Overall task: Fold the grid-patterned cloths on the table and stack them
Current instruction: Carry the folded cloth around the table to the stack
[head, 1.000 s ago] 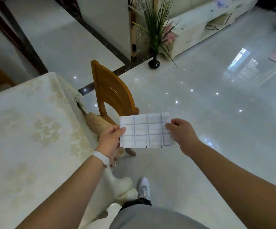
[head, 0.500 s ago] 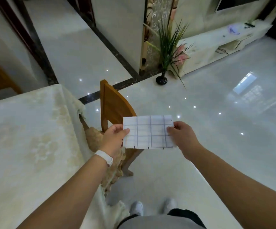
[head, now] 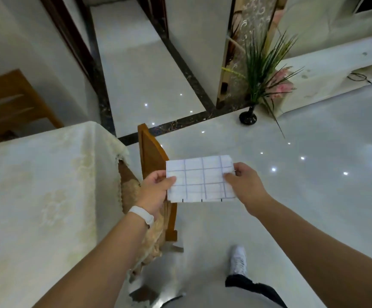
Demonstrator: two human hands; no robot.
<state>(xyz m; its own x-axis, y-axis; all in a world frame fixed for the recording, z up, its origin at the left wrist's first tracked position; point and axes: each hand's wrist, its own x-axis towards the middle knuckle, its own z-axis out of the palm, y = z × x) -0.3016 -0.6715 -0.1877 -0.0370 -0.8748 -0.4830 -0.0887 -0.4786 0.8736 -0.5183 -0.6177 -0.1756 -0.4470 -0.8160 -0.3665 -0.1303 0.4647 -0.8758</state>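
Observation:
A white cloth with a dark grid pattern (head: 199,178), folded into a small rectangle, is held in the air in front of me, over the floor and to the right of the table. My left hand (head: 155,192) pinches its left edge, thumb on the front. My right hand (head: 242,181) pinches its right edge. No other grid-patterned cloth shows in this view.
The table (head: 36,196) with a cream patterned tablecloth fills the left side. A wooden chair (head: 152,158) stands at its right edge, behind the cloth. A black vase with a green plant (head: 248,117) stands on the glossy floor farther back, beside a white low cabinet (head: 327,70).
The view has tilted up and shifted, so more of the hallway shows. Both hands keep holding the folded cloth, which stays in about the same place between them.

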